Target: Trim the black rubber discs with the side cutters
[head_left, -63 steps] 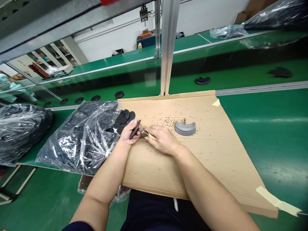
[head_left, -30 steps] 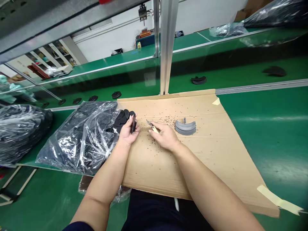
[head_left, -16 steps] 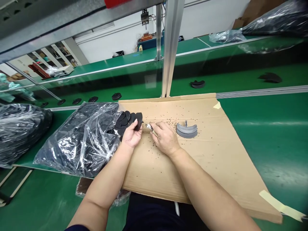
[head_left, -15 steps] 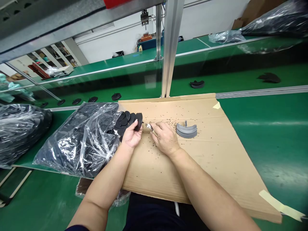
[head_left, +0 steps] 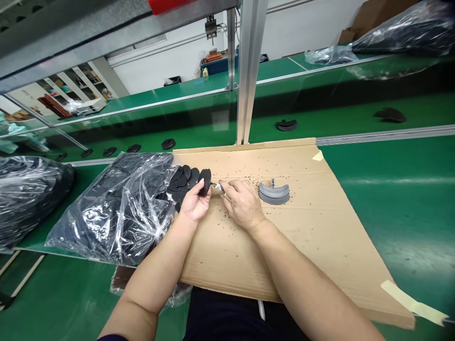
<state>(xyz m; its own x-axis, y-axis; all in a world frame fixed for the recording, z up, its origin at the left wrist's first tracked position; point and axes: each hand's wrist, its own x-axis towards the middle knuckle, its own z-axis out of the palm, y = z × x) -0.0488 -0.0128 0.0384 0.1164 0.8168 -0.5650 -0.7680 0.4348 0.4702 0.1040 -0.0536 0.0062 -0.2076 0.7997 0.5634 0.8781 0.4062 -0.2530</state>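
My left hand (head_left: 194, 203) is closed round a flat black oval part (head_left: 205, 180), held upright over the cardboard sheet (head_left: 320, 222). My right hand (head_left: 241, 203) grips small metal nippers (head_left: 217, 187) whose tip touches the right edge of that part. Just left of my hands, loose black parts (head_left: 183, 180) spill from a clear plastic bag (head_left: 117, 208). A short stack of grey curved pieces (head_left: 273, 193) lies on the cardboard to the right of my right hand. Tiny dark trimmings (head_left: 245, 180) dot the cardboard around my hands.
A second bag of black parts (head_left: 28, 194) lies at far left. Behind the cardboard a green conveyor belt (head_left: 355, 109) carries several black parts (head_left: 286, 125). An aluminium post (head_left: 247, 71) rises at the cardboard's back edge. More bagged parts (head_left: 401, 31) sit far right.
My left hand turned the black part from edge-on to face-on and lifted it slightly. My right hand brought the nippers back against its edge. The parts on the belt drifted left.
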